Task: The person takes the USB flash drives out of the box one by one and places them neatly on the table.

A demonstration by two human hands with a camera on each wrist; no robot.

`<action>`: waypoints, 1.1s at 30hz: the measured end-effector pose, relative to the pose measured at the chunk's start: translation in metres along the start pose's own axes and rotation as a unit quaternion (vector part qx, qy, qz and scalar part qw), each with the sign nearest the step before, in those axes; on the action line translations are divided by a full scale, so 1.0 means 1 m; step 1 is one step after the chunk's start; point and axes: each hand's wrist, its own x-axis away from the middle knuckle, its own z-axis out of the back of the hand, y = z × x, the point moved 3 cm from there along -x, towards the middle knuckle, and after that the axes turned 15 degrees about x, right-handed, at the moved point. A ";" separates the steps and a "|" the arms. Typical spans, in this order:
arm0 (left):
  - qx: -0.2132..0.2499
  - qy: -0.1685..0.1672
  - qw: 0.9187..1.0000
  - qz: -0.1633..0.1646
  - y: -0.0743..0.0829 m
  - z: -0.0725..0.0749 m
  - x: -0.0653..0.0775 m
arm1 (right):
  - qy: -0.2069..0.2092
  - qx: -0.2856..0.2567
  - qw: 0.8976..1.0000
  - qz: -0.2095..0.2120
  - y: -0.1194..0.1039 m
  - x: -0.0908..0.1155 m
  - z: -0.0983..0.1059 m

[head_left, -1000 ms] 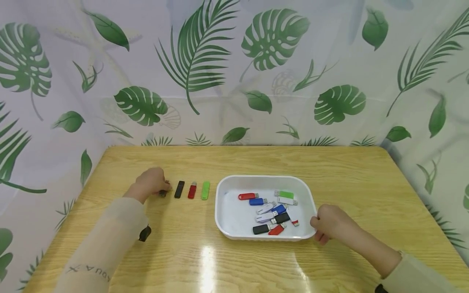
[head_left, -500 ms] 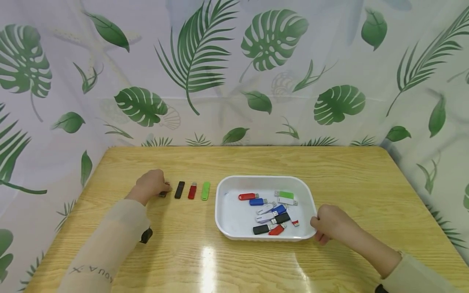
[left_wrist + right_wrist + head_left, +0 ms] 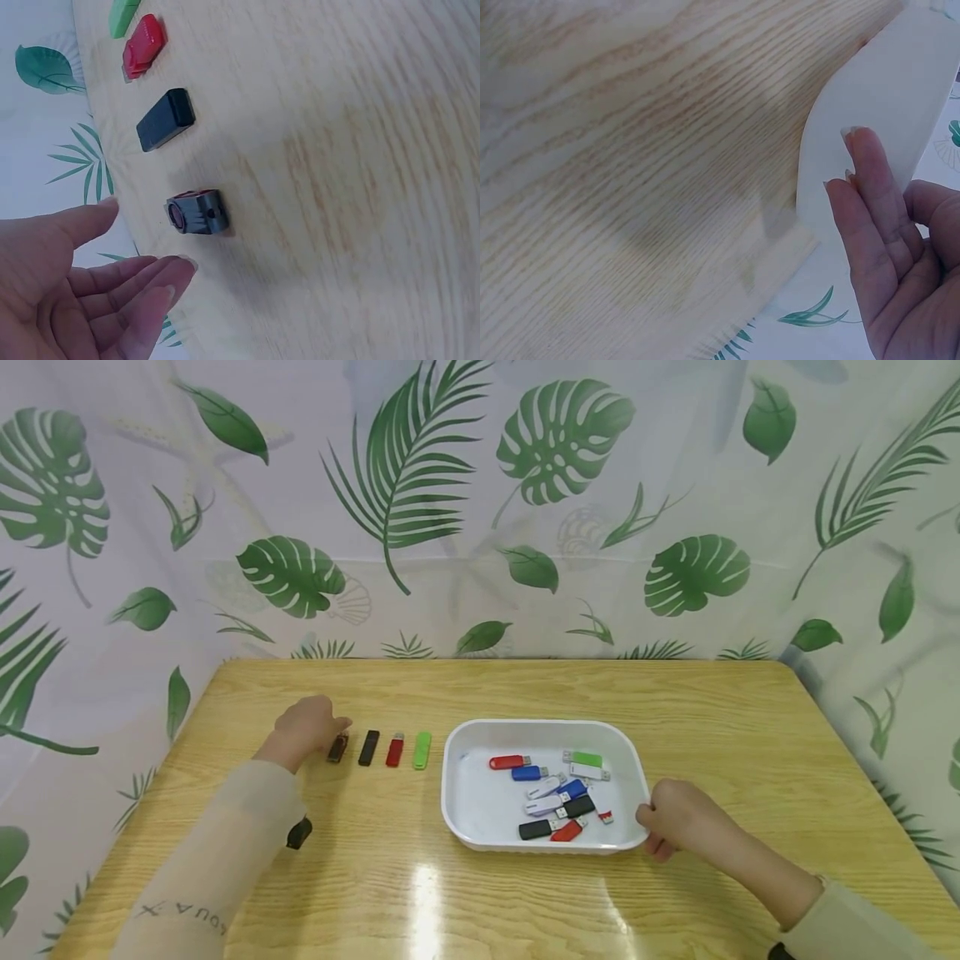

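My left hand (image 3: 303,725) is just above the leftmost USB stick (image 3: 338,747), dark with reddish edges, lying on the table. In the left wrist view, thumb and fingers (image 3: 142,289) are spread apart and clear of that stick (image 3: 199,212). To its right lie a black USB stick (image 3: 368,748), a red one (image 3: 394,750) and a green one (image 3: 422,750), in a row. My right hand (image 3: 678,814) holds the right front corner of a white plastic tray (image 3: 468,838); its fingers (image 3: 874,169) lie against the outer wall, the thumb by the rim.
Inside the tray are several loose USB sticks: red (image 3: 509,762), blue (image 3: 529,772), black (image 3: 536,829), white (image 3: 588,772) and green (image 3: 585,758). The wooden table (image 3: 525,910) ends at a leaf-printed cloth (image 3: 450,602) behind.
My left hand has let go of the dark USB stick and lifted slightly up and away, so the stick shows more fully. The right hand and tray have stayed put.
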 end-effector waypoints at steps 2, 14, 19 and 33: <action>0.001 -0.002 1.000 -0.005 0.000 0.000 0.001 | 0.001 0.000 1.000 0.000 0.000 0.000 0.000; 0.022 0.011 0.999 -0.024 -0.007 -0.012 -0.002 | -0.001 0.009 1.000 0.005 -0.001 0.001 0.000; 0.012 0.012 1.000 -0.022 -0.005 -0.010 -0.001 | 0.003 0.007 1.000 0.008 -0.001 0.000 0.000; 0.019 0.034 0.999 -0.015 0.026 0.001 0.003 | -0.002 0.008 1.000 0.002 -0.003 0.002 0.002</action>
